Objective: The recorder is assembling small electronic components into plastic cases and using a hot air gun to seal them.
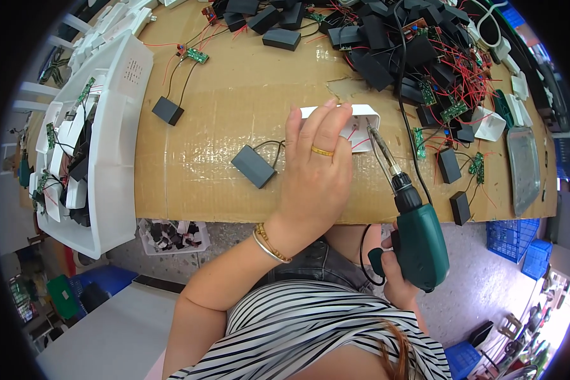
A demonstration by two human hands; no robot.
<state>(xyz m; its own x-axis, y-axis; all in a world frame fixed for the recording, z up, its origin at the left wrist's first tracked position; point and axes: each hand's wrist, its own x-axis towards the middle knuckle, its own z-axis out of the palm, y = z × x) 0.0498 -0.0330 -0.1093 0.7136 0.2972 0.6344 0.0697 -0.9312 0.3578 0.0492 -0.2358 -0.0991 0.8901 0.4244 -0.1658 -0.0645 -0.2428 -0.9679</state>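
Note:
My right hand is wrapped round the grip of a green soldering gun. The gun's metal tip reaches to the inside of a white plastic case at its right end. Over the left part of the case lies my left hand, its fingers bent and gripping it, hiding much of it. Red wires show inside the case beside the tip. A black box sits left of my left hand, with dark wires running from it under the hand.
Black boxes, green circuit boards and red wires pile up at the far right. A white bin with parts stands at left, a metal tray at right. The gun's black cable crosses the cardboard-covered table. Another black box lies left.

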